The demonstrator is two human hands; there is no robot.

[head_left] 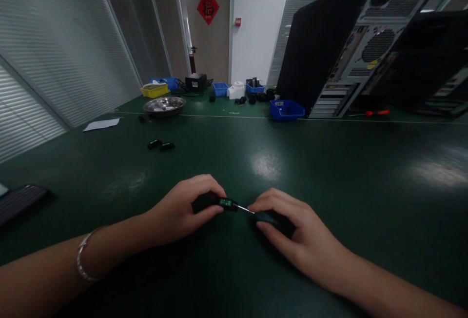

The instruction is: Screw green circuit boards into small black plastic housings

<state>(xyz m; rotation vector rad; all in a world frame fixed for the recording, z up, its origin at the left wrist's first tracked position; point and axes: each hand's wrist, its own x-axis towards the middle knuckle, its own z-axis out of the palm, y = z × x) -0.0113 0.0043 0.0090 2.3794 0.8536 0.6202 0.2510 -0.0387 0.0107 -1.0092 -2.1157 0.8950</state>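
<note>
Between the thumb and fingers of my left hand [190, 207] is a small black module with a green face [227, 203], held low over the green table. My right hand [288, 220] is closed round the dark handle of a screwdriver [244, 208]. Its thin metal shaft points left, and the tip meets the right end of the module; whether it sits in a screw is too small to tell. Farther off to the left, two similar black modules [161, 145] lie side by side on the table.
A metal bowl [164, 106], a yellow bin [154, 90] and a blue bin [287, 110] stand toward the back of the green table [329, 171]. Black computer towers [329, 49] rise at the right, near a red-handled tool [378, 112]. A keyboard [22, 203] lies at the left edge.
</note>
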